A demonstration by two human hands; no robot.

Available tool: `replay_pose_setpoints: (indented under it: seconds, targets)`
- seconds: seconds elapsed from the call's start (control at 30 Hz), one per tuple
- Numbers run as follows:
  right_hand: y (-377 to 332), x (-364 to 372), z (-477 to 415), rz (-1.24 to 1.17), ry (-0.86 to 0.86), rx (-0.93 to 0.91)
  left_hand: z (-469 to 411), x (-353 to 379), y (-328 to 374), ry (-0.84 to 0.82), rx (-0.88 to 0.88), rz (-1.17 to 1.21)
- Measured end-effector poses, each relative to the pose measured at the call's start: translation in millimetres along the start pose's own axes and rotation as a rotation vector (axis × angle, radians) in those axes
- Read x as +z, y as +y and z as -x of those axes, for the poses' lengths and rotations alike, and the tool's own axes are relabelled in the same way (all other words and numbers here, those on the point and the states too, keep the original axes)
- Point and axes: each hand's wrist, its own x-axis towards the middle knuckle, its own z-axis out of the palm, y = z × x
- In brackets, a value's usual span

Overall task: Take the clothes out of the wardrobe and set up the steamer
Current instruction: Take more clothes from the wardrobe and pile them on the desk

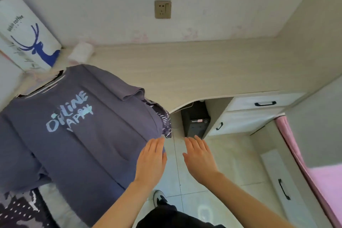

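Head view: a pale wooden desk (212, 72) runs along the wall, and a grey T-shirt (77, 131) (pale lettering on its front) lies over its left end, draping past the front edge; the left hand (150, 163) rests flat on the shirt's hem, the right hand (199, 157) hovers spread just beside it, holding nothing

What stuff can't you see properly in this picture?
Head view only:
- Steamer: not in view at all.
- Purple T-shirt: its left part runs off the left edge, and the left hand covers a bit near its side.
- Patterned garment beneath: mostly hidden by the T-shirt.
- White bag with a blue deer: small lettering too blurred to read fully.
- Black box under the desk: label too small.
- Right hand: palm faces away.
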Motion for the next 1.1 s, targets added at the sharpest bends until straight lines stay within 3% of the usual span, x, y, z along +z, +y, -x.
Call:
replay_pose_setpoints:
  seconds: [0.23,0.7,1.1]
  targets:
    - [75,-7,105,0.018,0.003,0.233,12,20,107,-0.042,0.217,0.042]
    - [187,-21,344,-0.023,-0.025,0.676,116,90,326,-0.229,0.600,0.031]
    - [271,-35,427,-0.037,0.015,0.958,109,125,462,-0.237,0.843,0.067]
